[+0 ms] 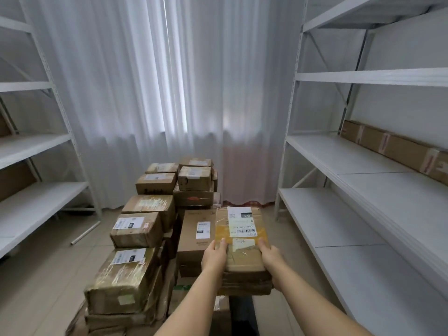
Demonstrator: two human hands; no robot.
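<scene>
Between white shelving racks (pixel 339 151), facing curtain (pixel 169 93): gripping taped parcel (pixel 242 253) at near end, left hand (pixel 214 257) and right hand (pixel 271 257) curled round opposite long edges. Held just right of stacked boxes (pixel 145 229), long axis running near-to-far, equally close to both hands.

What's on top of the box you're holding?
A barcode label, a smaller paper slip, and thumbs of the left hand and right hand. The box beneath them is covered.

Single head-worn wide-angle view, looking forward and down, close above a stack of parcels (pixel 150 229), curtain (pixel 169 93) beyond.
</scene>
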